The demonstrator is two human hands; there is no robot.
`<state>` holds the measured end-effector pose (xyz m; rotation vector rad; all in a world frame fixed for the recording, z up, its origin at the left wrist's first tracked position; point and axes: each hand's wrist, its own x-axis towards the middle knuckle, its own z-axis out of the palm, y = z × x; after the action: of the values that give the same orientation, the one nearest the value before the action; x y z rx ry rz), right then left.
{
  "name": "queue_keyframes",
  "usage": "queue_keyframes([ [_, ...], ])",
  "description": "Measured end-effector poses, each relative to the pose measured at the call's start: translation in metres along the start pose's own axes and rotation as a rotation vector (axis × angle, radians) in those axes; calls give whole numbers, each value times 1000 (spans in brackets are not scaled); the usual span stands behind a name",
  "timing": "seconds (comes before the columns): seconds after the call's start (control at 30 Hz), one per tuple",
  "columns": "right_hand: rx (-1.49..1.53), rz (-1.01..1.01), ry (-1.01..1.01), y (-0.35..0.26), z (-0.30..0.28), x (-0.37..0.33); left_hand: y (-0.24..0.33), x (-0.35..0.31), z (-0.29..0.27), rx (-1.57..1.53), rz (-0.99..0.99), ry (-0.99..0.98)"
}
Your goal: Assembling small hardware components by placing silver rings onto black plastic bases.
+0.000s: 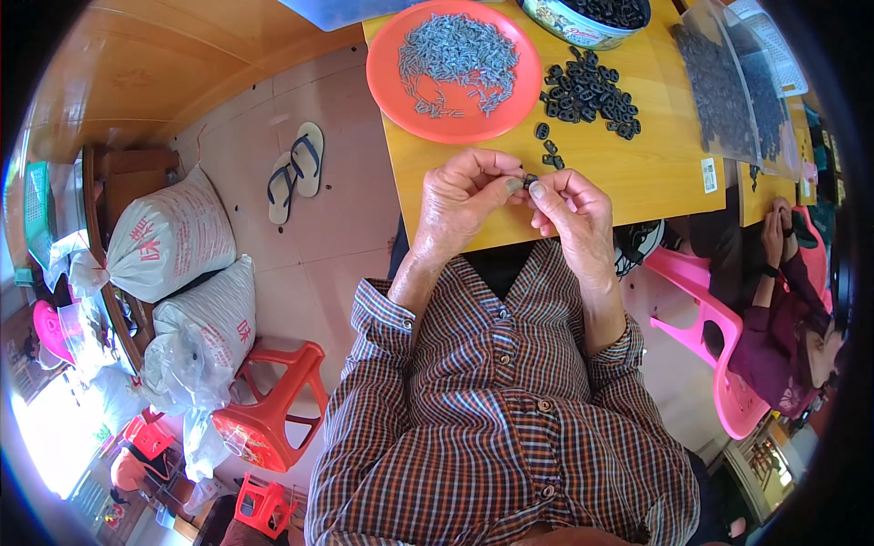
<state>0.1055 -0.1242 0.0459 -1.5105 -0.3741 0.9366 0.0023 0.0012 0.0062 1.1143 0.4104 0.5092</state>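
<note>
Above the near edge of the yellow table point(655, 177), my left hand point(466, 200) and my right hand point(575, 217) meet, thumbs and forefingers pinched around a small black plastic piece point(530, 181). Fingertips hide most of that piece. Just beyond them lie a few loose black pieces point(552, 156), leading to a heap of black oval pieces with holes point(587, 91). An orange-red plate point(386, 102) at the far left of the table carries many small grey metal pins or screws point(460, 55).
A patterned tub point(569, 35) of black parts and a clear plastic bin point(715, 86) stand at the back right. A person point(774, 318) sits to the right by a pink chair point(706, 332). Slippers point(308, 159), white sacks point(173, 237) and a red stool point(273, 409) are on the left.
</note>
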Motion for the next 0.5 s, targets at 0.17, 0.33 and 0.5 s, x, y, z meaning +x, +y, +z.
queue_keyframes([
  [0.17,-40,-10,8,-3,2,-1,1,-1,0,28,2,3],
  [0.33,-115,-81,34,-2,3,-3,3,-1,1,101,16,20],
  [0.5,-223,-144,22,-4,1,-3,4,-2,0,82,-39,7],
])
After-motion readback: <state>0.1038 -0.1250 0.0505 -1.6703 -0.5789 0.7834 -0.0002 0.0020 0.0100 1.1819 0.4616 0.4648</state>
